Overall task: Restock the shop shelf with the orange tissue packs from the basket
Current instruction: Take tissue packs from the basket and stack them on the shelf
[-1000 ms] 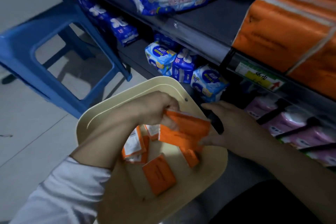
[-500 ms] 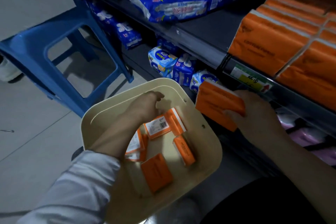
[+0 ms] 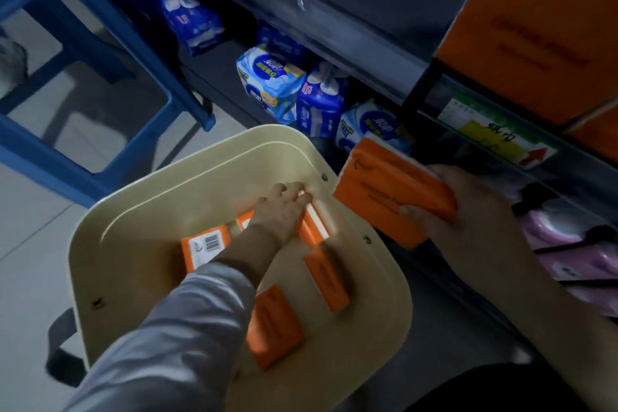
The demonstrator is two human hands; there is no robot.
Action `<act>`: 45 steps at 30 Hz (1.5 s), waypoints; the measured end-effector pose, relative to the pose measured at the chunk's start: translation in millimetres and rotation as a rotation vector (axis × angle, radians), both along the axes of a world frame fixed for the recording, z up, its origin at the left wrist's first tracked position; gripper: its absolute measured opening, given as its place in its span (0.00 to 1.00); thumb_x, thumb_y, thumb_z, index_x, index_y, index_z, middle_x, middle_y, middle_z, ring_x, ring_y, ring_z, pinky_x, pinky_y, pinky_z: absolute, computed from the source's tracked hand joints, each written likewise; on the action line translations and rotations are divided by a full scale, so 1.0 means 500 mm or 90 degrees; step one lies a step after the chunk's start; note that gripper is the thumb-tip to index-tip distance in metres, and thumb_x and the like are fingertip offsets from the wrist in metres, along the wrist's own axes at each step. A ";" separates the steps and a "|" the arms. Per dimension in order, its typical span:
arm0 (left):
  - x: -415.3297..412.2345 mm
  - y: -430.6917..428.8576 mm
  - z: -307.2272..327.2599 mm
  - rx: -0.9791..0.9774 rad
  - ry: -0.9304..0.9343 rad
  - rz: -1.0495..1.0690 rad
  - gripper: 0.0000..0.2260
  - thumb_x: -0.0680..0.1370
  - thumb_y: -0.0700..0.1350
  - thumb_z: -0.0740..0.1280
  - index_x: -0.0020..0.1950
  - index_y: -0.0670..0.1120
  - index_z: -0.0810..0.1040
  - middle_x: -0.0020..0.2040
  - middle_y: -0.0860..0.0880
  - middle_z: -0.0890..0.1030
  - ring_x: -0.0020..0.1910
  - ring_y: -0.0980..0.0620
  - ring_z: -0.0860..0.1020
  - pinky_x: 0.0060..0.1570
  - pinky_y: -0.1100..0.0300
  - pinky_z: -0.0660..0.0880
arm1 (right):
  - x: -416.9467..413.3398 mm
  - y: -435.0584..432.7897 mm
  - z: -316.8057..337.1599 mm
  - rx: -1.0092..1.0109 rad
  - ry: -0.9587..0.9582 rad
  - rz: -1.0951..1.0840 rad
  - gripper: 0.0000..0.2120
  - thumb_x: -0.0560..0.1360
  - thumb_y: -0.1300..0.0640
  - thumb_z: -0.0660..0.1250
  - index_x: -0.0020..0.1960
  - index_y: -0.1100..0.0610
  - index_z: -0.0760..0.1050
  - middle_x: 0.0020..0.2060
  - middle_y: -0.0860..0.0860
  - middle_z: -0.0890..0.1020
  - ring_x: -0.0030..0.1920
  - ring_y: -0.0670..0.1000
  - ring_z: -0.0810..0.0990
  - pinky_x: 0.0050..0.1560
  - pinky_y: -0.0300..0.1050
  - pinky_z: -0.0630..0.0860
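Since the earlier frame, the left hand (image 3: pixel 281 211) has reached deeper into the basket (image 3: pixel 110 278), its grip now settling on a pack at the far wall (image 3: pixel 314 227), closure unclear. The right hand (image 3: pixel 468 221) holds one orange pack (image 3: pixel 391 187) below the shelf stock (image 3: pixel 535 30). Three packs (image 3: pixel 326 281) remain loose; restocking looks unfinished

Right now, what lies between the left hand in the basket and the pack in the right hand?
In the head view, only the basket's cream rim separates left hand from held pack.
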State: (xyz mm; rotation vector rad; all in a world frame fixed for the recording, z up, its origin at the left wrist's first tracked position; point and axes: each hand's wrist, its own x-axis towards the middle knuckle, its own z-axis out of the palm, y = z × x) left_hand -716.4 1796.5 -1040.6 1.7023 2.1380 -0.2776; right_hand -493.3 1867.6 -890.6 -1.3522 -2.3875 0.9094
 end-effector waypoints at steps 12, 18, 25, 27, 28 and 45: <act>-0.014 -0.019 0.003 0.012 0.044 0.047 0.23 0.78 0.50 0.61 0.72 0.50 0.63 0.68 0.48 0.63 0.65 0.45 0.64 0.56 0.50 0.69 | 0.000 -0.008 0.022 -0.055 0.045 0.013 0.16 0.72 0.52 0.69 0.55 0.43 0.66 0.44 0.36 0.72 0.43 0.32 0.71 0.39 0.27 0.65; -0.039 -0.059 0.130 0.027 -0.218 0.067 0.23 0.72 0.57 0.71 0.60 0.42 0.76 0.53 0.43 0.80 0.56 0.43 0.76 0.52 0.58 0.69 | 0.004 -0.035 0.089 -0.032 0.072 0.014 0.19 0.73 0.53 0.69 0.63 0.50 0.69 0.50 0.45 0.73 0.45 0.42 0.72 0.41 0.29 0.66; -0.013 -0.126 0.323 0.263 -0.461 0.259 0.08 0.75 0.52 0.69 0.43 0.49 0.76 0.37 0.50 0.78 0.35 0.55 0.76 0.39 0.63 0.73 | 0.015 -0.082 0.176 -0.002 0.137 -0.005 0.19 0.73 0.54 0.70 0.62 0.51 0.70 0.48 0.46 0.74 0.47 0.49 0.76 0.49 0.45 0.74; 0.001 -0.149 0.377 0.290 -0.543 0.307 0.10 0.76 0.52 0.67 0.46 0.46 0.76 0.39 0.48 0.79 0.37 0.52 0.78 0.42 0.56 0.76 | 0.025 -0.093 0.197 0.013 0.163 -0.013 0.14 0.72 0.54 0.70 0.55 0.47 0.70 0.43 0.46 0.77 0.40 0.49 0.77 0.43 0.44 0.74; 0.009 -0.157 0.399 0.296 -0.575 0.326 0.10 0.77 0.52 0.66 0.47 0.45 0.75 0.39 0.47 0.79 0.37 0.52 0.78 0.41 0.54 0.78 | 0.029 -0.097 0.205 0.017 0.178 -0.021 0.13 0.72 0.54 0.71 0.53 0.46 0.70 0.40 0.45 0.77 0.37 0.48 0.77 0.41 0.43 0.73; 0.218 -0.217 0.645 0.357 -0.815 0.308 0.31 0.67 0.31 0.74 0.65 0.50 0.70 0.52 0.46 0.79 0.49 0.49 0.80 0.47 0.52 0.80 | 0.184 -0.194 0.369 0.065 0.441 -0.170 0.12 0.72 0.59 0.71 0.53 0.52 0.72 0.39 0.42 0.78 0.38 0.37 0.75 0.38 0.26 0.69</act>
